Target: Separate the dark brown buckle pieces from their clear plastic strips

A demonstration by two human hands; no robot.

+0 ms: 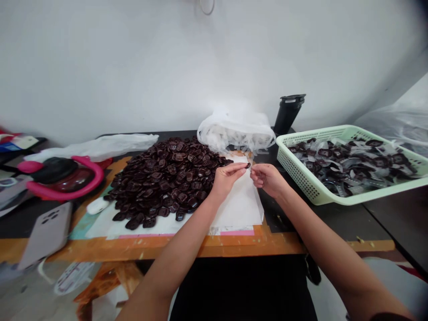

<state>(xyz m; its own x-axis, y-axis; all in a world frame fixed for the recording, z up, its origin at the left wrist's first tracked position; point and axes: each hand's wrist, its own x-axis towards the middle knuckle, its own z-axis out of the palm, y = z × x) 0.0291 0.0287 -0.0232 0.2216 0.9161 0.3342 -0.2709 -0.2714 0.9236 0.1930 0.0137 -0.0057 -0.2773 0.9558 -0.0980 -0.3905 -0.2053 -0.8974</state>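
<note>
Between the fingertips of my left hand (228, 179) is a small dark brown piece (248, 165), held above white paper (236, 205). My right hand (267, 179) is close beside it, its thumb and forefinger pinched together near the piece; what they grip is too small to make out. A large heap of shiny dark brown pieces (167, 174) lies to the left of my hands. Behind my hands, an open white plastic bag (237, 129) holds many small translucent pieces. To the right, a pale green basket (307, 180) contains dark pieces mixed with clear strips.
A black cup (289, 113) stands near the wall. At the left are a phone (48, 227), a pink-handled object (96, 178), a white oval object (97, 205) and a flattened plastic bag (100, 147). The orange table edge (160, 247) runs below my forearms.
</note>
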